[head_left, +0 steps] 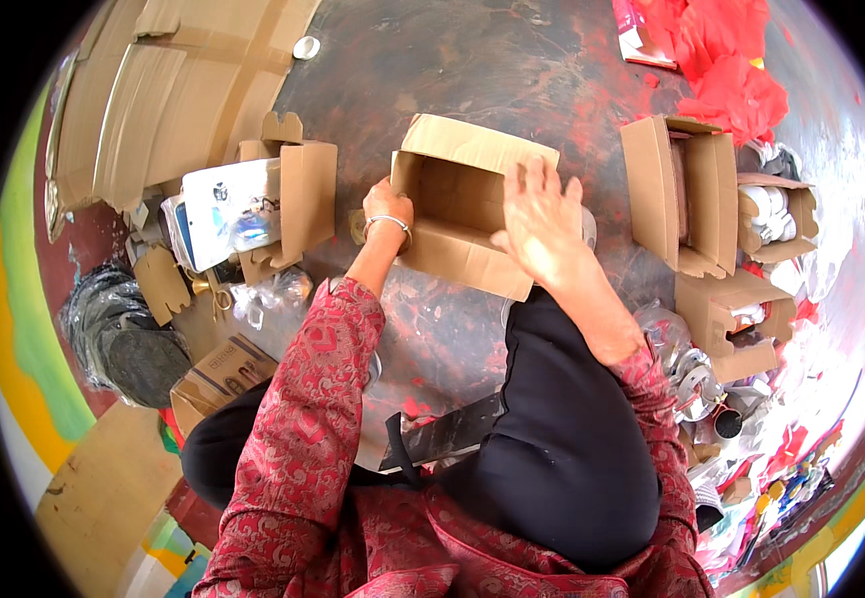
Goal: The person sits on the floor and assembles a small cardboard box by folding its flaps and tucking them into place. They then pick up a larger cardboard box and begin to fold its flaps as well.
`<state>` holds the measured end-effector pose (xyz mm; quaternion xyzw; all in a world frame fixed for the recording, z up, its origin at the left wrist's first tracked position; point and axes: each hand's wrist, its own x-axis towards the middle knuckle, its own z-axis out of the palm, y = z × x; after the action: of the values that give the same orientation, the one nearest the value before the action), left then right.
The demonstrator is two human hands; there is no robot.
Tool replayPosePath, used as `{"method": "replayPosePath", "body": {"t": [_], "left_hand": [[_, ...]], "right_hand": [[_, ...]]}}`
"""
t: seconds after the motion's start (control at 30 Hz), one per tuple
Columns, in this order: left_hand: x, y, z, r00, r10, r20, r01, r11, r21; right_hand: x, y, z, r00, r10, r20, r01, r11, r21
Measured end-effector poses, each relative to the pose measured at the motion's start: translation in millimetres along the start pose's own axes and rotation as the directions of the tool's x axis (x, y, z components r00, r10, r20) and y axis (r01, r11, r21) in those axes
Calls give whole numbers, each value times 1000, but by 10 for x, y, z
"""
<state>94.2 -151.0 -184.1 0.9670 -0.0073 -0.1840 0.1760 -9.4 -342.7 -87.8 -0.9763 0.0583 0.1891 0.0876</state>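
An open brown cardboard box stands on the floor in front of my folded legs. Its near and far flaps are spread outward, and the inside looks bare. My left hand grips the left side of the box, fingers curled at its edge and partly hidden. Over the right side, my right hand is open with fingers apart and a little blurred. It covers the right wall, so I cannot tell whether it touches the cardboard.
Flattened cardboard lies at the far left. An open box with white packets is left of me. Several open boxes, one a tall carton, stand at the right near red plastic sheets. A dark strip lies by my legs.
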Motion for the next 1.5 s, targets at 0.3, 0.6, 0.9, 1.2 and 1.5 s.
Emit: {"method": "replayPosePath", "body": {"t": [0.3,0.6,0.9,1.2,1.5], "left_hand": [[73,-172,-25,968,122,219,-135,990,46],[-21,212,-333,936,294,192,-285,956,-71],[126,71,-147,969,219,111,-192,958,-215],[104,141,-133,976,179,122,-164,978,-125],[146,334,-335,905,410,-114,-417,907,-51]], "right_hand": [[-146,346,184,937,324,129,-285,500,818],[-171,689,680,973,185,136,-125,-73,989],[-172,711,737,984,172,-55,-10,357,934],[-135,291,421,963,249,-105,-140,793,593],[69,657,275,822,216,-527,179,780,600]]}}
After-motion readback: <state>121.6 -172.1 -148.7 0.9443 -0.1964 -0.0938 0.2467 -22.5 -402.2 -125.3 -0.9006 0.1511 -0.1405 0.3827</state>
